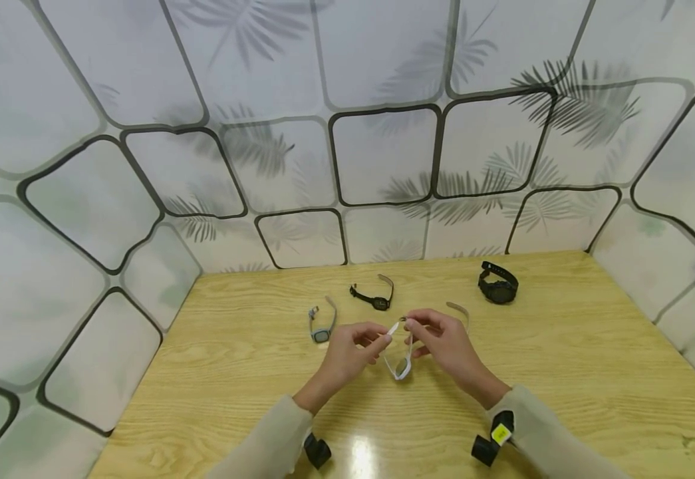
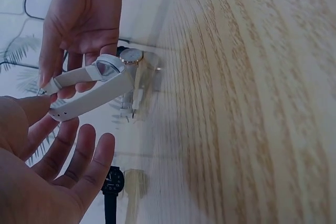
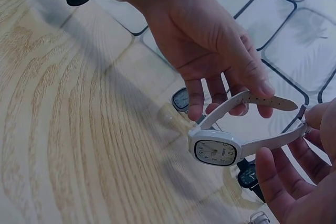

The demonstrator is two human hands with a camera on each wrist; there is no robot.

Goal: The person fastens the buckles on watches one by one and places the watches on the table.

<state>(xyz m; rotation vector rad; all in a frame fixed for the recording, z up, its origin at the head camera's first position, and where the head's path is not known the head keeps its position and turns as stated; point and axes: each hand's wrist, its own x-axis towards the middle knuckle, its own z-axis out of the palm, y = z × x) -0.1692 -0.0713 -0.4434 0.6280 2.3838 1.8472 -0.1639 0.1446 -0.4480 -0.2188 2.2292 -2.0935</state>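
Note:
Between the two hands hangs a white wristwatch (image 1: pixel 403 368) with an oval-cornered case, its strap parted and its dial (image 3: pixel 215 151) showing numerals. My left hand (image 1: pixel 350 349) pinches the strap half with the holes (image 3: pixel 268 101) between thumb and fingers. On the other side, the buckle end (image 2: pixel 46 88) of the strap is pinched by my right hand (image 1: pixel 443 339). The two strap ends are close together, and the case hangs below them above the table. In the left wrist view, the left hand's outer fingers (image 2: pixel 100 153) spread away from the strap.
On the wooden table (image 1: pixel 251 386) lie a grey-blue watch (image 1: pixel 321 334), a small black watch (image 1: pixel 380 303) and a bulky black watch (image 1: pixel 499 291). Another watch's strap (image 1: pixel 458 307) shows behind the right hand. A patterned wall covering (image 1: pixel 383 156) borders the table's back.

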